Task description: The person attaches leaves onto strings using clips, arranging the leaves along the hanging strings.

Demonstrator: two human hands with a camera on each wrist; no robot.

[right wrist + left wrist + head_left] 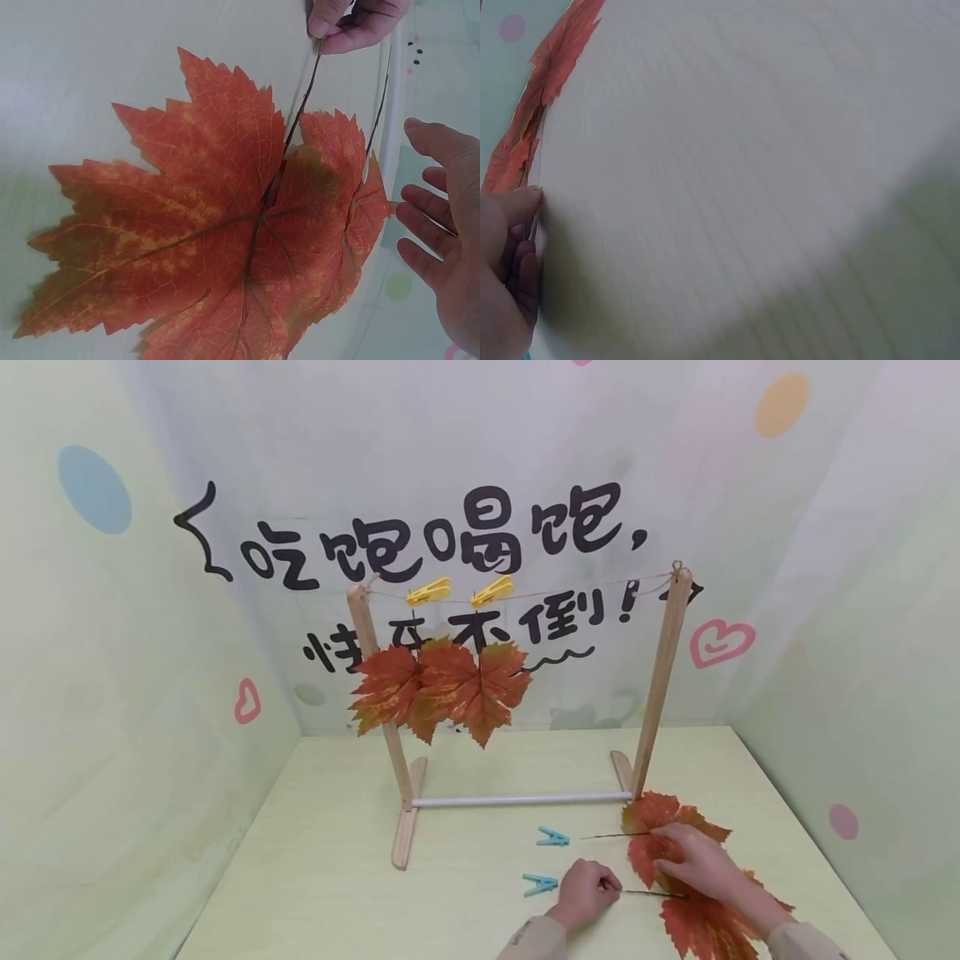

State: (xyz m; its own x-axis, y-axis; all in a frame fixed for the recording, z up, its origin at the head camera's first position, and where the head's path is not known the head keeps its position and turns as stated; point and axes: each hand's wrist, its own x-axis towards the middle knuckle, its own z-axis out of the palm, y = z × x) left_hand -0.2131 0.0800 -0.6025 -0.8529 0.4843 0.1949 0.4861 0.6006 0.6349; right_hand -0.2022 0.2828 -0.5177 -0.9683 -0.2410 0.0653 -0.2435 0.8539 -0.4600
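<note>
My left hand pinches the thin dark stem of the lower red-orange maple leaf on the table. In the right wrist view this leaf fills the middle, with the left hand at its stem's end. Over the upper leaf reaches my right hand, its fingers spread and holding nothing; whether they touch the leaf I cannot tell. Two blue clothespins, an upper one and a lower one, lie left of the stems.
Behind the hands stands a wooden frame with a string across its top and a white rod low down. Two yellow clothespins hold hanging maple leaves on the string's left half. A printed cloth wall encloses the table.
</note>
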